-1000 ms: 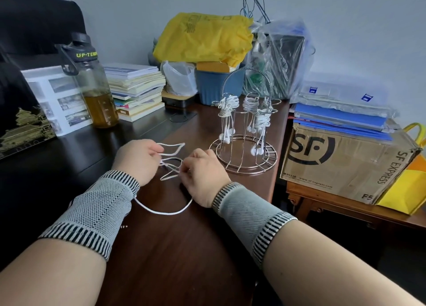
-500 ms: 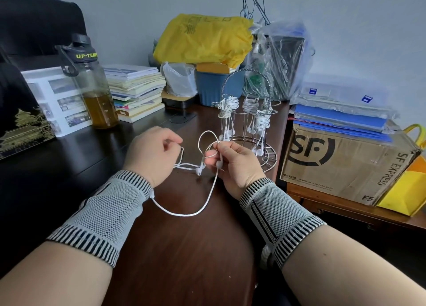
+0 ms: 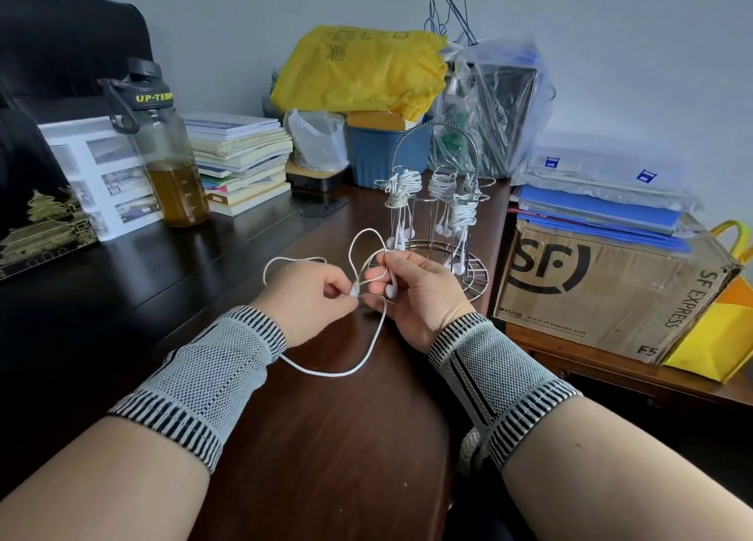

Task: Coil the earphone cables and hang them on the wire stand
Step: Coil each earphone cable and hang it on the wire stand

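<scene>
Both hands had lifted the earphone cable (image 3: 368,361) off the desk (image 3: 326,438); left hand (image 3: 309,300) and right hand (image 3: 415,288) pinched the earbuds, ready for coiling.

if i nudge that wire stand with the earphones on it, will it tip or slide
The wire stand probably slides before it tips: its ring base looks wide. It seems light, being thin wire, so a high push could rock it. The coiled earphones hang loosely and would likely swing.
</scene>
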A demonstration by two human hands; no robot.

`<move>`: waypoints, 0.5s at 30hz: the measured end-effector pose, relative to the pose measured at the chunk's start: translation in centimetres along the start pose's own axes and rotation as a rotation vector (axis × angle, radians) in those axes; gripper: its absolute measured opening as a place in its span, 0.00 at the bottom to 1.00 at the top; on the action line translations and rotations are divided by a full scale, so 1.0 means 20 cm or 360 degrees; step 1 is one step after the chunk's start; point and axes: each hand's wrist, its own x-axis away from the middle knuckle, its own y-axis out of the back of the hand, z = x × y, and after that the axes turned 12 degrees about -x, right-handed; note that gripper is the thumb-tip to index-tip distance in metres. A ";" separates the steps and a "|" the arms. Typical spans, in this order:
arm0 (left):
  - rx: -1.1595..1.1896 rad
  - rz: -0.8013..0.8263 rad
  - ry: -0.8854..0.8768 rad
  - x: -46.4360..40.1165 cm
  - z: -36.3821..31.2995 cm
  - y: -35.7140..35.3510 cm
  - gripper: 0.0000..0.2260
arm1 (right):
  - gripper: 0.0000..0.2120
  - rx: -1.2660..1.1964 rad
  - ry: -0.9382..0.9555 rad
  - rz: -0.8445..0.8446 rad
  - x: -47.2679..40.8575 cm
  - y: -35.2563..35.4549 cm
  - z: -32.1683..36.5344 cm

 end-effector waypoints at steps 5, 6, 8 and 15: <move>0.0515 -0.0220 0.0236 -0.01 0.06 0.04 0.05 | 0.08 0.0146 0.0223 -0.0118 -0.02 0.00 -0.03; 0.0594 -0.0253 0.0276 -0.01 0.06 0.04 0.05 | 0.09 0.0215 0.0282 -0.0140 -0.02 0.00 -0.04; 0.0732 -0.0334 0.0334 -0.01 0.06 0.05 0.05 | 0.10 0.0320 0.0372 -0.0165 -0.03 0.00 -0.05; 0.1126 -0.0626 0.0541 -0.03 0.07 0.06 0.02 | 0.10 0.0380 0.0359 -0.0185 -0.03 0.00 -0.06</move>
